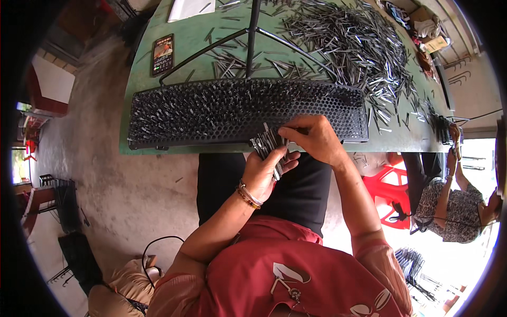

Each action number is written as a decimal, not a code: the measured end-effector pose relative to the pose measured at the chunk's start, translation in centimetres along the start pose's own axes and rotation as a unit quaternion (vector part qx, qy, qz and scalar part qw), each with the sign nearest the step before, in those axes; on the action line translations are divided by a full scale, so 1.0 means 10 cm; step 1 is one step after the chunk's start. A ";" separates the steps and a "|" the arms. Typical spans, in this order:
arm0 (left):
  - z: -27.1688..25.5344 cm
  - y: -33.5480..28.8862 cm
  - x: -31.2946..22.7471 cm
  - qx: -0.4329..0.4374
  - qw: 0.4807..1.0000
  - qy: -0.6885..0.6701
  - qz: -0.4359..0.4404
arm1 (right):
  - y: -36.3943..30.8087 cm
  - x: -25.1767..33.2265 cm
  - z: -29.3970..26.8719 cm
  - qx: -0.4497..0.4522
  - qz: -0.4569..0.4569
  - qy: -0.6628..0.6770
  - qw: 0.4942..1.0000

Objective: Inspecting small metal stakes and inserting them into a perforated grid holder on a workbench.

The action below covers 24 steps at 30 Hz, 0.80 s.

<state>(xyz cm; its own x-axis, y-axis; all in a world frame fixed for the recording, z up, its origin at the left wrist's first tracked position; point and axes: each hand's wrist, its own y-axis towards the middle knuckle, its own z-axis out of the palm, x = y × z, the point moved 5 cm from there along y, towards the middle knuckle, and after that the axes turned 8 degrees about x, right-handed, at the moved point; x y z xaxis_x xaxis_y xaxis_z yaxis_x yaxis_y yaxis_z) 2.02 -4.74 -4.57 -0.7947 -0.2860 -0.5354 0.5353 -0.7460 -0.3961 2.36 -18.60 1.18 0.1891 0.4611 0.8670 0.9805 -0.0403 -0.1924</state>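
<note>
My left hand [260, 171] is closed around a bundle of thin, dark, shiny strips [265, 142], whose ends fan out above the thumb. At the right side of that bundle, my right hand [317, 138] pinches a strip between thumb and fingertips. Just beyond both hands, a long black perforated rack [311, 126] lies along the table's near edge. Many similar strips [185, 111] stand upright in its holes, densest on the left and middle. Bare holes show along its right and lower right part.
The green table [132, 68] carries a large heap of loose strips [359, 47] at the far right. A black metal frame [251, 50] rises behind the rack. A phone [162, 55] and white paper [193, 8] lie far left. Another person [457, 206] works at right, near a red stool [388, 193].
</note>
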 end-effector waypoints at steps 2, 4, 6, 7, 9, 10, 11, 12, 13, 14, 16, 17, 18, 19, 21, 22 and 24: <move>0.01 0.00 0.02 -0.008 1.000 -0.016 -0.016 | -0.01 0.01 -0.05 -0.011 -0.014 0.014 1.000; -0.02 0.03 0.07 -0.006 1.000 -0.024 -0.016 | 0.01 -0.03 -0.11 -0.031 0.044 0.073 0.996; -0.05 0.04 0.10 -0.006 0.999 -0.032 -0.015 | 0.05 -0.01 -0.16 -0.069 0.018 0.071 0.995; -0.05 0.05 0.11 -0.002 0.999 -0.034 -0.013 | 0.06 0.01 -0.21 -0.107 -0.005 0.069 0.992; -0.04 0.04 0.11 0.002 0.999 -0.035 -0.010 | 0.13 0.08 -0.26 -0.131 -0.044 0.033 0.990; -0.04 0.04 0.11 -0.002 0.999 -0.033 -0.012 | 0.15 0.13 -0.29 -0.155 -0.082 -0.003 0.985; -0.04 0.03 0.10 -0.006 0.999 -0.032 -0.014 | 0.19 0.11 -0.30 -0.156 -0.082 -0.003 0.984; -0.04 0.02 0.10 -0.005 0.999 -0.031 -0.014 | 0.23 0.11 -0.30 -0.163 -0.121 -0.009 0.979; -0.03 0.01 0.09 -0.005 0.999 -0.028 -0.018 | 0.26 0.10 -0.30 -0.170 -0.160 -0.016 0.972; -0.03 0.01 0.09 -0.005 0.999 -0.024 -0.021 | 0.28 0.08 -0.30 -0.170 -0.160 -0.016 0.972; -0.06 0.01 0.12 -0.004 0.999 -0.024 -0.022 | 0.30 0.11 -0.28 -0.176 -0.218 -0.071 0.957; -0.07 0.01 0.12 -0.003 0.999 -0.023 -0.023 | 0.31 0.10 -0.28 -0.175 -0.219 -0.070 0.957; -0.07 0.01 0.12 -0.003 0.999 -0.023 -0.022 | 0.32 0.10 -0.28 -0.175 -0.228 -0.068 0.955; -0.07 0.01 0.12 -0.004 0.999 -0.025 -0.024 | 0.31 0.10 -0.29 -0.176 -0.237 -0.065 0.953; -0.06 0.01 0.12 -0.004 0.999 -0.027 -0.027 | 0.31 0.07 -0.28 -0.164 -0.247 -0.071 0.952; -0.06 0.01 0.12 -0.006 0.999 -0.027 -0.029 | 0.32 0.06 -0.26 -0.153 -0.256 -0.077 0.951; -0.07 0.01 0.12 -0.009 0.999 -0.027 -0.031 | 0.33 -0.02 -0.23 -0.150 -0.258 -0.090 0.950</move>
<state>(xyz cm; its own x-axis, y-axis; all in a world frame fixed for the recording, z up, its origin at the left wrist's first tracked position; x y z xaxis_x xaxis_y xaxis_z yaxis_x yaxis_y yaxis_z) 1.30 -4.74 -5.72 -0.8409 -0.2713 -0.4682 0.4884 -0.7530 -0.4409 5.65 -20.86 1.39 -0.3060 0.6317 0.7123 0.9168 -0.0062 0.3993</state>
